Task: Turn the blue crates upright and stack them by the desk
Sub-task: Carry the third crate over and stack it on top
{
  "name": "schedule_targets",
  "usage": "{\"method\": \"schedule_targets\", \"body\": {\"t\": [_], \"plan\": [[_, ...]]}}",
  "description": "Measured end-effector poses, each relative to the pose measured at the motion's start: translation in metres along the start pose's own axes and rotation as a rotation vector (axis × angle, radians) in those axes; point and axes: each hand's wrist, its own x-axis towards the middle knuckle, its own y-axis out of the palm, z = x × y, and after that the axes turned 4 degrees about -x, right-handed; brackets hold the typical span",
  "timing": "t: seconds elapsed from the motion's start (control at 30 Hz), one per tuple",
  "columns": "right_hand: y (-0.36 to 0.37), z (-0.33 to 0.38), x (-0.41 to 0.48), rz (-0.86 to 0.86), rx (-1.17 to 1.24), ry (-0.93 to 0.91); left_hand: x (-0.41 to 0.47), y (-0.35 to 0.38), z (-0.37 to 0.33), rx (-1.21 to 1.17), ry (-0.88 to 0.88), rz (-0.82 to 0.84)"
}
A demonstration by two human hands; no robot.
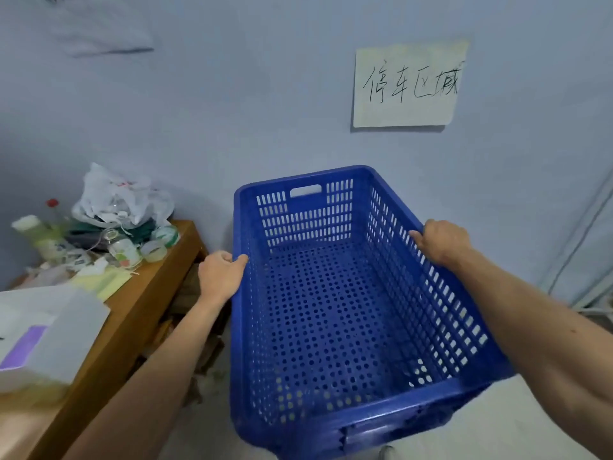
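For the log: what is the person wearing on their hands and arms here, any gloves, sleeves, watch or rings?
The left hand and right hand are bare: no gloves, and no rings that I can see. The arms are uncovered down to the frame edge, with no sleeve, watch or bracelet in view.

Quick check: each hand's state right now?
Left hand: grips the blue crate by its left rim.
Right hand: grips its right rim.

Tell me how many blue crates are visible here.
1. The blue crate is upright, right of the desk. The left hand and the right hand grip its long rims. Another may be hidden beneath it.
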Motion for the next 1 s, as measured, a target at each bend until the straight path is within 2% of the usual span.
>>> {"method": "schedule_targets", "body": {"t": [0.3,0.43,0.6,0.73,1.0], "plan": [[0.029,-0.004,0.102,-0.025,-0.026,-0.224,-0.027,0.067,0.003,-0.033,-0.262,-0.169],[0.037,0.0,0.145,-0.066,-0.067,-0.308,-0.05,0.094,-0.005,-0.081,-0.299,-0.259],[0.041,0.034,0.196,-0.066,-0.071,-0.333,-0.071,0.118,-0.013,-0.083,-0.356,-0.248],[0.039,0.064,0.227,-0.123,-0.114,-0.37,-0.081,0.14,-0.022,-0.06,-0.381,-0.324],[0.052,0.099,0.267,-0.056,-0.115,-0.367,-0.102,0.171,-0.022,-0.092,-0.31,-0.2]]}}
